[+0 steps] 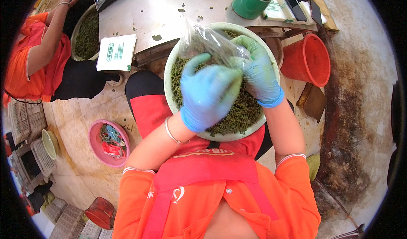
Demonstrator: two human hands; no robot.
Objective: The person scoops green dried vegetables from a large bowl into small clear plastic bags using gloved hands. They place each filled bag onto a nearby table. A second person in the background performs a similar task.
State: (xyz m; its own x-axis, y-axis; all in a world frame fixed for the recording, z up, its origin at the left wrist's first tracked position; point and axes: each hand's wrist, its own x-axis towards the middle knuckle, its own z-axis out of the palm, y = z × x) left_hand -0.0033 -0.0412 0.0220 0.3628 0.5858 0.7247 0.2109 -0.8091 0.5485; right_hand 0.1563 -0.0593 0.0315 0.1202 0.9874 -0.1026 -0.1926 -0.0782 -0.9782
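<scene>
A pale plastic basin (169,96) full of small green peppercorns (241,115) rests on my lap against the table's edge. Over it is a clear plastic bag (206,41), its contents hard to make out. My right hand (257,67), in a blue glove with green stains, grips the bag's gathered part. My left hand (210,92), gloved alike and blurred by motion, is close beside it at the bag; its fingertips are partly hidden, so its hold cannot be told.
A metal table (152,13) bears a green jar (251,2), phones (292,5) and printed packets (117,53). Red bucket (306,61) at right; pink basin (93,143) on the floor at left. A co-worker (38,57) sits at upper left beside another basin (74,37) of peppercorns.
</scene>
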